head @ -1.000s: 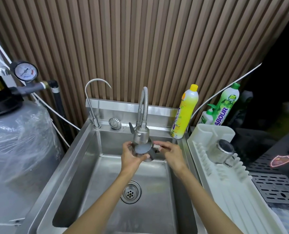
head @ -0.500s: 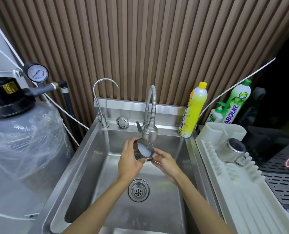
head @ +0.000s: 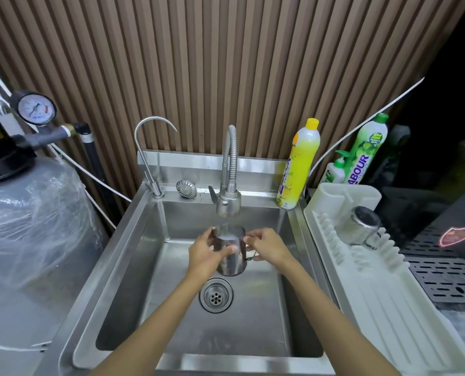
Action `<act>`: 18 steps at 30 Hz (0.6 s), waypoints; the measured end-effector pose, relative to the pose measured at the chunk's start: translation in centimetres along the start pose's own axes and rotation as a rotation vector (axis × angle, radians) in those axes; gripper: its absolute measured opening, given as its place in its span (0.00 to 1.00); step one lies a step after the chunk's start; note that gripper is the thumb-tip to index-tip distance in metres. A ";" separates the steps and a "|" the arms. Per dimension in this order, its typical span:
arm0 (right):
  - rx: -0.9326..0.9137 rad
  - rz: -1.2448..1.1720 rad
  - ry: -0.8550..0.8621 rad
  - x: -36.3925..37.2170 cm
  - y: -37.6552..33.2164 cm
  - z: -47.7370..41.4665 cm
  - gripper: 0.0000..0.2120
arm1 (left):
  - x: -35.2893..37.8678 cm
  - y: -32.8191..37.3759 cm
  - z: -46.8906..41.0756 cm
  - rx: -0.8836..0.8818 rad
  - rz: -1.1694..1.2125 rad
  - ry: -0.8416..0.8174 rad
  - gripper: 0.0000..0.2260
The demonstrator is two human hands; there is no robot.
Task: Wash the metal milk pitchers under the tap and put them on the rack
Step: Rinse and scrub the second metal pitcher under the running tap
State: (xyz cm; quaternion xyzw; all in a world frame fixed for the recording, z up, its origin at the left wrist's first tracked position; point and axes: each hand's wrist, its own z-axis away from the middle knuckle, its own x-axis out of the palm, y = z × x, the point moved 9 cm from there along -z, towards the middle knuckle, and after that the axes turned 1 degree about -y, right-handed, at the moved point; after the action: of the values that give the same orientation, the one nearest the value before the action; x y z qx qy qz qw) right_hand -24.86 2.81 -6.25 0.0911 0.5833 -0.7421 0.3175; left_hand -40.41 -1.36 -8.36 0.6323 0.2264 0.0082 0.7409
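Pitcher (head: 232, 256) steel, upright under running tap (head: 228, 204).

The green bottle (head: 367, 156) at 2 o'clock shows the big blue letters "ABOUR". The blue word on the yellow bottle (head: 299, 164) beside it is too blurry to read

Both bare forearms reach in from the bottom edge, the left from the lower left and the right from the lower right, and draw together toward the middle. The left hand (head: 203, 255) grips the pitcher (head: 231, 265) from its left side, thumb laid across the near wall, fingers curled round the far side up by the rim. The right hand (head: 269, 246) meets it from the right, back of the hand up, fingers bent and pinching the pitcher's right side. Both wrists are nearly straight
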 end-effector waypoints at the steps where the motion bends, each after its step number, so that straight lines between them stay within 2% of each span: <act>1: -0.032 0.119 0.041 -0.6 -0.9 0.0 0.13 | 0.5 -0.5 -0.1 -0.054 0.106 -0.026 0.28; 4: -0.105 0.358 0.136 -1.7 -3.4 0.5 0.11 | 1.6 -1.5 -0.4 -0.146 0.240 -0.078 0.30; 7: -0.158 0.563 0.222 -1.4 -5.6 1.1 0.09 | 1.6 -1.6 -0.7 -0.192 0.160 -0.072 0.29; 12: -0.239 0.792 0.257 0.4 -7.6 1.2 0.10 | 1.7 -1.2 -1.4 -0.228 0.030 -0.082 0.40; 15: -0.273 0.910 0.239 1.3 -6.8 1.0 0.12 | 2.2 -1.8 -1.5 -0.276 0.044 -0.147 0.38; 18: -0.339 1.015 0.216 2.7 -5.4 1.2 0.14 | 2.7 -2.9 -1.4 -0.370 0.316 -0.146 0.30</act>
State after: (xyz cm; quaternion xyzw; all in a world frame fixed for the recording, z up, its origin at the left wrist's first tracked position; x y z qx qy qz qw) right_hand -29.80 1.41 -2.87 0.3842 0.6068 -0.3778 0.5843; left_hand -39.31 0.15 -12.11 0.5125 0.0650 0.1195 0.8478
